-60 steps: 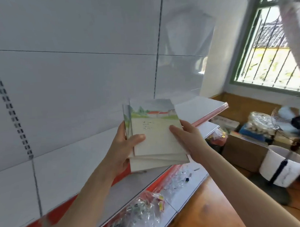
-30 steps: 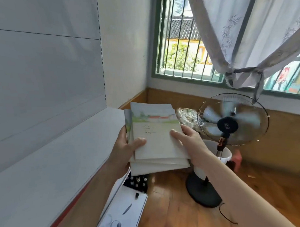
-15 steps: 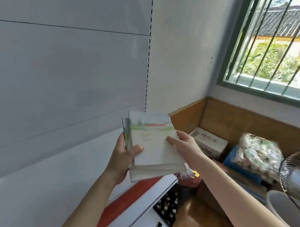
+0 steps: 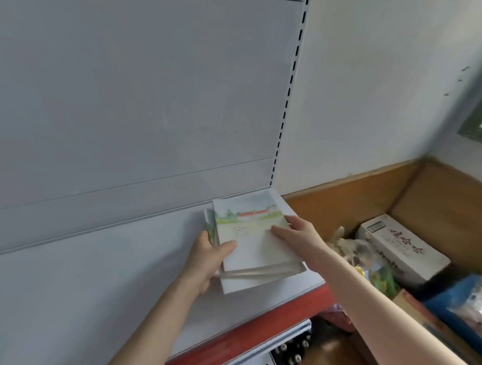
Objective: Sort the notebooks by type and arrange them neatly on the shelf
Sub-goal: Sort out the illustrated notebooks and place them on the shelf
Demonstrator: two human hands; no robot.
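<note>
Stack of notebooks (image 4: 253,253) at right end of the white shelf (image 4: 101,282), close to the back panel (image 4: 122,104), top cover with a landscape print facing up. Can't tell if the bottom one is fully down on the shelf. Left hand (image 4: 207,260) grips the stack's left edge, thumb (image 4: 225,247) on top, fingers wrapped under. Right hand (image 4: 299,235) holds the right edge, fingers (image 4: 291,220) curled over it, thumb flat on the cover. Stack slightly fanned, not squared. Red front strip (image 4: 240,340) below the stack. White printed box (image 4: 400,247) lower right, off the shelf
</note>
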